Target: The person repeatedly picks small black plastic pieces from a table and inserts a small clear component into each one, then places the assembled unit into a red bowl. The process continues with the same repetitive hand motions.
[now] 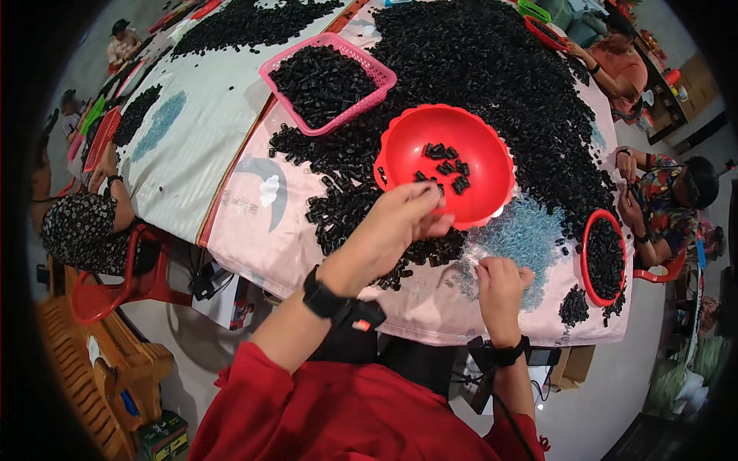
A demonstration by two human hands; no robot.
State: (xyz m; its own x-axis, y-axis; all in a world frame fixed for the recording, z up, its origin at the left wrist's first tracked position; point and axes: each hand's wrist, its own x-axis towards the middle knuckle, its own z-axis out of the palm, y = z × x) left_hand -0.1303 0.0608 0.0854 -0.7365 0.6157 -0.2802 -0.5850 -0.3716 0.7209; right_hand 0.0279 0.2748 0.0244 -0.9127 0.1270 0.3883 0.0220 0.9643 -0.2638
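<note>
My left hand (pixel 407 215) is over the near left rim of a red scalloped bowl (pixel 488 173), slightly blurred, with its fingers curled in. Whatever it may hold is not clear. Several small black plastic parts (pixel 446 165) lie in the bowl. Lower and to the right, my right hand (pixel 503 290) has its fingertips pressed together at the near edge of a heap of small clear bluish pieces (pixel 526 238). Anything in that pinch is too small to make out. Loose black parts (pixel 338 215) lie on the cloth left of the bowl.
A pink basket (pixel 377 96) full of black parts stands beyond the bowl, left of a large black heap (pixel 477 69). At right is a red oval basket (pixel 586 265) with more parts. People sit around the table; a red chair (pixel 165 269) stands at left.
</note>
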